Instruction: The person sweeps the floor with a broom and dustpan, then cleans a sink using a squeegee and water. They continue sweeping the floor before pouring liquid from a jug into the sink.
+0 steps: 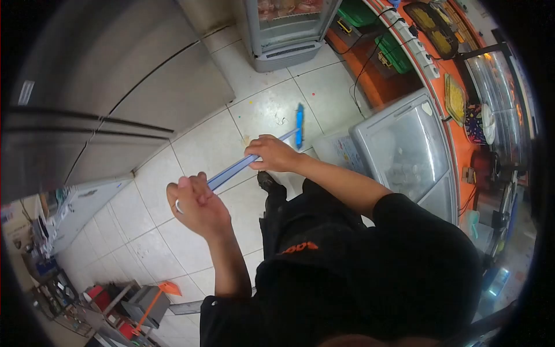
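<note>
A broom with a pale blue-violet handle (231, 172) slants across the view. Its bright blue head (299, 127) rests on the tiled floor beyond my hands. My left hand (199, 205) is closed on the upper end of the handle, with a ring on one finger. Farther down the handle, my right hand (272, 154) is wrapped round it. Small bits of debris (281, 121) lie on the tiles near the broom head. My shoe (266, 181) shows below my right hand.
Steel cabinets (156, 87) line the left. An upright glass-door fridge (289, 49) stands ahead, a chest freezer (404, 139) to the right beside an orange counter (457, 144). An orange-handled dustpan (169, 288) and a grey bin (144, 303) are at the lower left.
</note>
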Available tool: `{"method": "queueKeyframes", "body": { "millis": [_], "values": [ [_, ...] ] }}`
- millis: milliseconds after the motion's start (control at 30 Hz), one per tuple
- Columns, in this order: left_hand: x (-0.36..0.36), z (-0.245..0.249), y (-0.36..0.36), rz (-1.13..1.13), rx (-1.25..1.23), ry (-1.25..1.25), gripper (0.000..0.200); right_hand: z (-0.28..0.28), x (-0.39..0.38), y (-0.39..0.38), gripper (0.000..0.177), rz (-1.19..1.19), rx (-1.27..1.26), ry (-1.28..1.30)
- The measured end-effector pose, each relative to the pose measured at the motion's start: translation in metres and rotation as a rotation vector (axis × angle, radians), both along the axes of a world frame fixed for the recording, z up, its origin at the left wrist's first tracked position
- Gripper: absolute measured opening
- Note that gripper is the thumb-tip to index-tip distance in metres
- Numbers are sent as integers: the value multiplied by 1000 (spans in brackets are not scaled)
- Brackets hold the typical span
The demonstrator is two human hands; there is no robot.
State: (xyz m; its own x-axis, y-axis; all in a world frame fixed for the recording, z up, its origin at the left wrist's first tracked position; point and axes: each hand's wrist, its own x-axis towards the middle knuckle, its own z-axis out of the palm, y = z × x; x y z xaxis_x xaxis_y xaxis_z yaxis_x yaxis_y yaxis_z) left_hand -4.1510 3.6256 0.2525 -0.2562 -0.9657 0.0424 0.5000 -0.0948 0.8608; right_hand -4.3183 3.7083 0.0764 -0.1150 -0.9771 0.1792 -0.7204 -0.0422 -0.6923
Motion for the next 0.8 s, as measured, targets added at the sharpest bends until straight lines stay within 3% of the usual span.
{"method": "queueKeyframes", "body": {
  "millis": [67, 133, 200, 267, 300, 333, 367, 400, 467, 533, 600, 633, 667, 700, 767, 800],
  "values": [
    [-36, -21, -32, -22, 60, 5, 34, -15, -48, -12, 27, -16, 71, -10],
    [-73, -66, -59, -41, 190, 44, 30, -69, -107, -16, 31, -44, 174, -16],
    [-113, -142, -80, -132, 270, 20, 22, -147, -172, -8, 33, -150, 255, -21],
    [-172, -224, -69, -149, 368, -14, 19, -213, -236, 9, 22, -233, 280, -28],
    [-204, -254, -55, -175, 365, -84, 19, -266, -269, 20, 20, -231, 248, -25],
    [-230, -283, -38, -230, 307, -176, 19, -302, -299, 31, 18, -199, 373, 1],
    [-246, -317, -23, -320, 116, -380, 19, -336, -318, 42, 13, -253, 507, 19],
    [-261, -323, -6, -433, 159, -389, 17, -350, -328, 48, 13, -268, 492, -51],
    [-272, -346, -14, -398, 148, -324, 16, -361, -340, 51, 13, -296, 494, -131],
    [-261, -346, -24, -326, 203, -298, 19, -367, -324, 32, 13, -333, 494, -2],
    [-240, -334, -33, -288, 121, -326, 23, -365, -292, 25, 16, -366, 274, -44],
    [-225, -312, -41, -306, 180, -404, 18, -374, -274, 19, 19, -360, 137, -124],
    [-211, -307, -46, -184, 131, -341, 15, -369, -255, 4, 20, -338, 201, -262],
    [-185, -297, -61, -187, 70, -277, 15, -382, -226, -9, 19, -383, -80, -125],
    [-153, -244, -89, -105, -349, -534, 24, -323, -179, -56, 15, -319, 160, -378],
    [-139, -201, -100, -135, -155, -329, 26, -288, -155, -79, 14, -280, 234, -450]
  ]
}}
